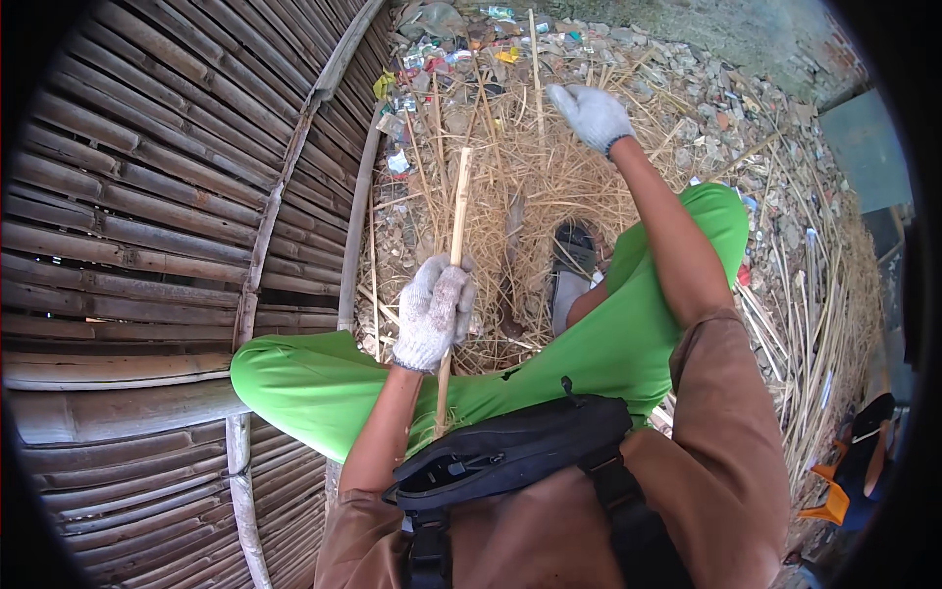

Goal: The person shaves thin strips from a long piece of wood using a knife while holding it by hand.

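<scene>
My left hand, in a whitish knitted glove, is wrapped round a pale split bamboo stick. The stick stands nearly upright in the picture, its lower end close to my lap and its top beyond my fist. My right hand, gloved the same way, is stretched far forward at the upper right with its fingers closed. Whatever it may hold is hidden. A thin pale strip shows just left of its fingertips; whether they touch, I cannot tell. Thin bamboo shavings cover the ground between and beyond my hands.
A bamboo slat wall runs along my left, beside my knee. Rubble and litter lie at the far side. Long thin strips are piled on the right. My sandalled foot rests among the shavings. A black waist bag crosses my lap.
</scene>
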Demonstrator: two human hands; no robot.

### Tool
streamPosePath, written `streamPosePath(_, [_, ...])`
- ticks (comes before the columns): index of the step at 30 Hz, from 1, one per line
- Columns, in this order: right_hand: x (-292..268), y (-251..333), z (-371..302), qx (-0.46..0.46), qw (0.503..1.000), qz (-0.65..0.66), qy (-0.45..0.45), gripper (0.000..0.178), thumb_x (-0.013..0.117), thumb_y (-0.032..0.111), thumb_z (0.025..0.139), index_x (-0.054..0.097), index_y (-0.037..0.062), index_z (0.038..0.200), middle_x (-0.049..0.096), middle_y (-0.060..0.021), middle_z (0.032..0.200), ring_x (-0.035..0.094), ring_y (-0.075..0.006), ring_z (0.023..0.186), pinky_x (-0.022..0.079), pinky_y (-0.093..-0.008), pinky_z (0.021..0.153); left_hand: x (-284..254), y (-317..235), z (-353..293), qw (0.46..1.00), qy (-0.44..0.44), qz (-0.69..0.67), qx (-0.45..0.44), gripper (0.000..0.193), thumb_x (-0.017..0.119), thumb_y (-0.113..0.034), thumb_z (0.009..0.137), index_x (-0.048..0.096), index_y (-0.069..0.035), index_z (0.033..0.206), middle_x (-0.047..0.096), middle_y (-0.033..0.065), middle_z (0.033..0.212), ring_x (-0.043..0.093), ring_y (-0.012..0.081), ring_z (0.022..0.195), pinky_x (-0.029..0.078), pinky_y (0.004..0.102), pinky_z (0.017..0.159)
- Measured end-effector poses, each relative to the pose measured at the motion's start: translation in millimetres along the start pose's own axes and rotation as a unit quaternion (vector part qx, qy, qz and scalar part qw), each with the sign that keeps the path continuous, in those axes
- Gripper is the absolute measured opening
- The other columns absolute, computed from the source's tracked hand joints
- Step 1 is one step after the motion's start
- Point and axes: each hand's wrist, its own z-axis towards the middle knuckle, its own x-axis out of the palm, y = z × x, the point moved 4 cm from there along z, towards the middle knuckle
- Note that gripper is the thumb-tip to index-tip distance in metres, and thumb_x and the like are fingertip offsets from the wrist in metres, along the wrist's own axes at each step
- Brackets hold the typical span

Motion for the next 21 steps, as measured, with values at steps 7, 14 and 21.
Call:
streamPosePath(7, [30,107,-77,-0.185,0.973,0.089,0.103,0.078,0.033,0.075,0.107,0.080,0.0120,0.111,0.077,-0.0240,0.099,0.074,-0.0460,0.094,0.058,-0.0561,0.087,-13,17,22,0.996,0.006,-0.089,-0.029,0.029,0.056,-0.022,0.113,0.059,0.002,0.129,0.060,0.0049,0.075,0.053,0.0131,0.050,0.046,0.0280,0.044])
streamPosePath(14, [42,141,-99,-0.187,0.960,0.014,0.206,0.073,0.037,0.076,0.106,0.080,0.0162,0.107,0.077,-0.0245,0.093,0.074,-0.0465,0.089,0.059,-0.0592,0.085,-11,16,24,0.999,-0.021,0.008,-0.027,0.030,0.054,-0.029,0.114,0.063,-0.003,0.127,0.058,-0.0001,0.076,0.051,0.0083,0.051,0.045,0.0262,0.046])
streamPosePath(21, [51,108,-72,-0.172,0.974,-0.025,0.142,0.082,0.030,0.080,0.105,0.080,0.0144,0.101,0.079,-0.0224,0.098,0.076,-0.0427,0.092,0.060,-0.0564,0.085,-11,16,23,0.993,-0.047,0.106,0.017,0.031,0.055,-0.033,0.114,0.066,-0.005,0.121,0.058,-0.0019,0.070,0.052,0.0072,0.050,0.043,0.0257,0.045])
